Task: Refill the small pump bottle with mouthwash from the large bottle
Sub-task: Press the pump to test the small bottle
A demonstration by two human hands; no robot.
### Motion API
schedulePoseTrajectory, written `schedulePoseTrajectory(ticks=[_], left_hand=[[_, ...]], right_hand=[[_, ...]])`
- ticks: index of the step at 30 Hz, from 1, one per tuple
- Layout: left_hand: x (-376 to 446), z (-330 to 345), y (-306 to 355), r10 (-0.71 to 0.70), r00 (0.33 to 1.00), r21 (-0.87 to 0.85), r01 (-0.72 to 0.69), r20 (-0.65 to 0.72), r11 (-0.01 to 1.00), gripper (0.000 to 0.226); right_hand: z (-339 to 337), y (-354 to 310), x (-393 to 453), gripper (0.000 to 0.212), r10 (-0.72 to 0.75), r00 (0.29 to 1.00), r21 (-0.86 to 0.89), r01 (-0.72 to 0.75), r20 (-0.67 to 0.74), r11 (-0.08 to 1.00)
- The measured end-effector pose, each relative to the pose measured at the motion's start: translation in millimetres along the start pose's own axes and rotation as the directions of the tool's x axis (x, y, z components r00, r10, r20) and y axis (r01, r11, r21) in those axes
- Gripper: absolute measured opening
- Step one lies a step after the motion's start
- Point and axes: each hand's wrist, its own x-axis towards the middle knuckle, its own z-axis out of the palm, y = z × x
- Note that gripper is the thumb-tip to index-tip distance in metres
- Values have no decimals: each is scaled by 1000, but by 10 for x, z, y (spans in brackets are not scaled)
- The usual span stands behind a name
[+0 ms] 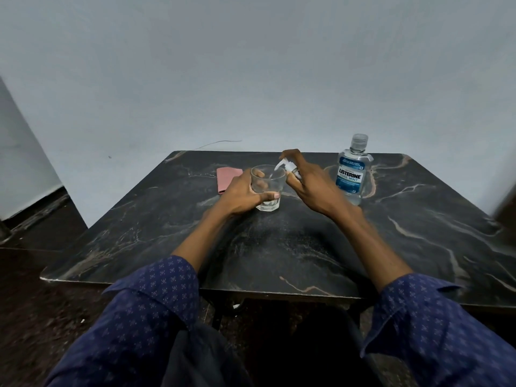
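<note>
My right grip (310, 185) wraps the small pump bottle (291, 170) at frame centre, forefinger on the pump head, nozzle over the glass tumbler (268, 188), which my left grip (245, 195) clasps on the counter (307, 247). I'd keep the nozzle inside the rim. The capped Listerine bottle (352, 169) stands right of centre.

Near the table's (279, 247) far edge the middle is crowded: the left hand (241, 195) wraps the glass (268, 188), and the right hand (310, 185) holds the pump (287, 166) tilted over its rim, closing the way in from above. A pink cloth (227, 178) lies just left of the glass. The large bottle (352, 170) stands upright to the right, near the right hand. Both forearms cross the near half; the tabletop on either side lies open.
</note>
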Motion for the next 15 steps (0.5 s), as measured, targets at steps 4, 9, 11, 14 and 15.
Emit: schedulePoseTrajectory(ticks=[4,9,11,14,15], left_hand=[[-3,-14,3,5,1000,8,-5,-8,1000,79],[-9,-19,9,16,1000,6,-16,9,1000,78],[-3,-17,10,14,1000,9,-14,13,1000,80],[-4,-8,7,6,1000,5,-6,17,1000,77],[-5,-8,8,3,1000,5,-3,16,1000,76]], right_hand=[[4,12,5,28,-13,1000,24,13,1,1000],[-4,-1,16,40,-29,999,32,28,23,999],[-9,-1,26,39,-40,999,35,40,18,999],[-3,-8,33,34,-53,998,40,52,19,998],[-2,-4,36,31,-50,998,35,49,24,998]])
